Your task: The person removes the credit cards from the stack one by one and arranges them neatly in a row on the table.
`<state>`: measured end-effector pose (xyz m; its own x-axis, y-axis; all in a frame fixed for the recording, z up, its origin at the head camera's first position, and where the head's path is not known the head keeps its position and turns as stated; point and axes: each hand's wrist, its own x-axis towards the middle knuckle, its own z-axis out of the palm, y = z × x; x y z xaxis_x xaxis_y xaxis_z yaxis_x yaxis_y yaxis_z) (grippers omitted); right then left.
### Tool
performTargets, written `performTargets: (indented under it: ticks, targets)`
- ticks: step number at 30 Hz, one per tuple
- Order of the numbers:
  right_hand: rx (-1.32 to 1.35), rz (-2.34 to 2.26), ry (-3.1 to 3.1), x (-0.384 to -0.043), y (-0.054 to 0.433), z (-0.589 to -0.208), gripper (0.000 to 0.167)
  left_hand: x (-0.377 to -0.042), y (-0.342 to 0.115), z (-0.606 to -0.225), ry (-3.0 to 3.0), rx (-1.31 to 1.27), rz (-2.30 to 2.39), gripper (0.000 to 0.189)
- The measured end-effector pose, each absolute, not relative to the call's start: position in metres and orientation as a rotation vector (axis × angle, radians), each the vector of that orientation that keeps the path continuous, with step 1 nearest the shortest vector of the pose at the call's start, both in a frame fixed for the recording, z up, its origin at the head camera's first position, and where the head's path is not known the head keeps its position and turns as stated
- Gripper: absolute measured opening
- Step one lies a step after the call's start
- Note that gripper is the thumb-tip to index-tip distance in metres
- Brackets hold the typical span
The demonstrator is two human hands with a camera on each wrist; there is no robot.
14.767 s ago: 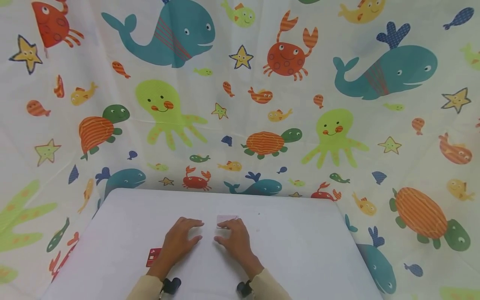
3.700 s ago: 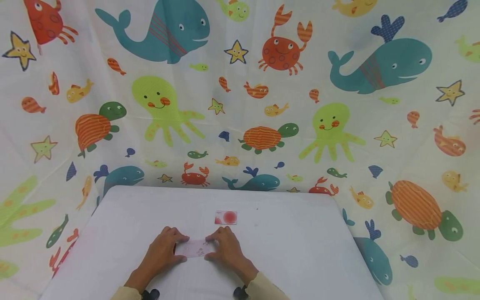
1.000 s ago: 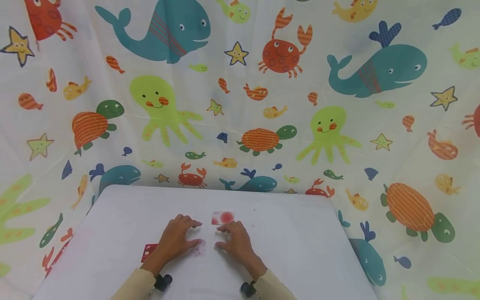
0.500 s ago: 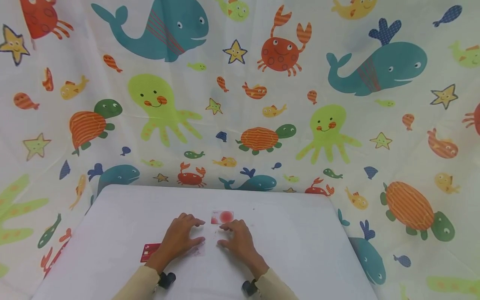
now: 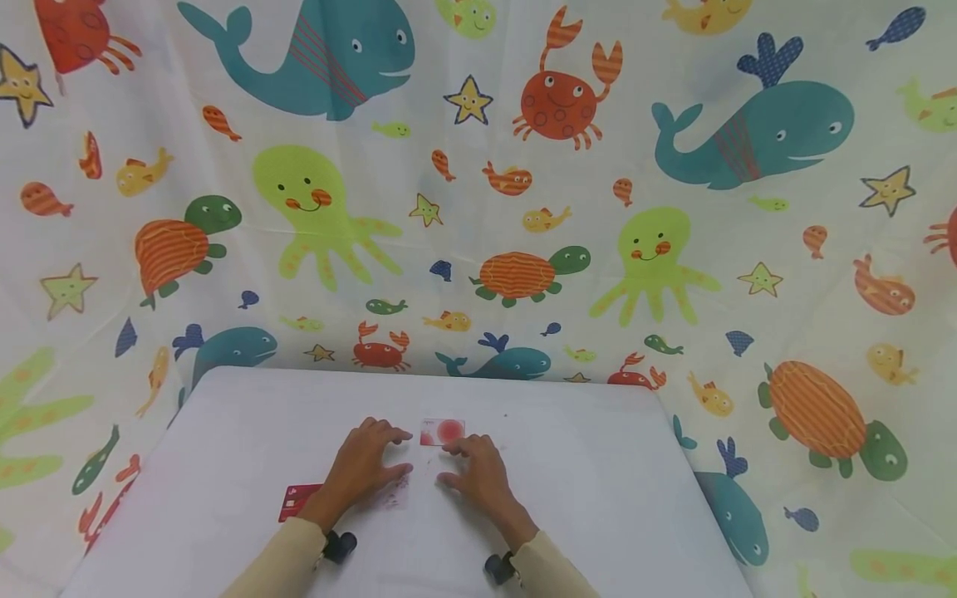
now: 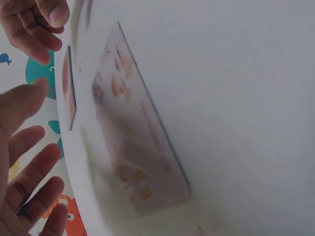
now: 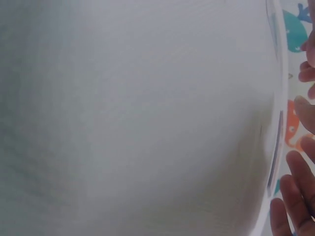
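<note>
My left hand (image 5: 366, 461) hovers with fingers relaxed and thumb apart, overlapping a pale pink card (image 5: 396, 495) in the head view. In the left wrist view that card (image 6: 140, 137) lies flat on the white table, showing a gold chip and faint figures, and the fingers are off it. My right hand (image 5: 480, 475) is likewise loosely spread and holds nothing. Its fingertips are right at the near edge of a white card with a red circle (image 5: 449, 430). A red card with a chip (image 5: 297, 501) lies left of my left wrist, partly hidden by the arm.
The white table (image 5: 598, 482) reaches back to a hanging cloth (image 5: 463, 249) printed with sea animals. Each wrist wears a strap with a small black camera (image 5: 340, 546). The right wrist view mostly shows bare tabletop (image 7: 162, 108).
About four seconds ago both hands held the pale pink card; they have since let go. Over the last second both hands drifted slightly right and away from me. The cards lie still.
</note>
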<state>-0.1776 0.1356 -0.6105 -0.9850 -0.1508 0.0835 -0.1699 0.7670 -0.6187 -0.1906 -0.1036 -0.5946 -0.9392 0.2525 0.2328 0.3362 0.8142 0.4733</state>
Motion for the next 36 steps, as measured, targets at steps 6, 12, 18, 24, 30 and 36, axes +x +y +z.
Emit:
performTargets:
  ticks: [6, 12, 18, 24, 30, 36]
  targets:
    - [0.244, 1.043, -2.930, -0.1765, 0.1375, -0.6097, 0.039, -0.1930, -0.1020, -0.5966, -2.857, -0.461, -0.784, 0.049]
    - [0.244, 1.021, -2.936, -0.1772, 0.1392, -0.6075, 0.039, -0.1920, -0.1033, -0.5966, -2.865, -0.446, -0.805, 0.049]
    - [0.252, 1.032, -2.930, -0.1777, 0.1407, -0.6070, 0.040, -0.1928, -0.1032, -0.5965, -2.859, -0.439, -0.817, 0.049]
    - [0.243, 1.039, -2.925, -0.1788, 0.1420, -0.6088, 0.039, -0.1962, -0.1012, -0.5978, -2.861, -0.450, -0.820, 0.049]
    - [0.212, 1.037, -2.941, -0.1784, 0.1431, -0.6092, 0.040, -0.1983, -0.0985, -0.5976, -2.866, -0.452, -0.835, 0.049]
    - [0.226, 1.041, -2.926, -0.1783, 0.1446, -0.6092, 0.040, -0.1978, -0.0975, -0.5957, -2.854, -0.457, -0.830, 0.049]
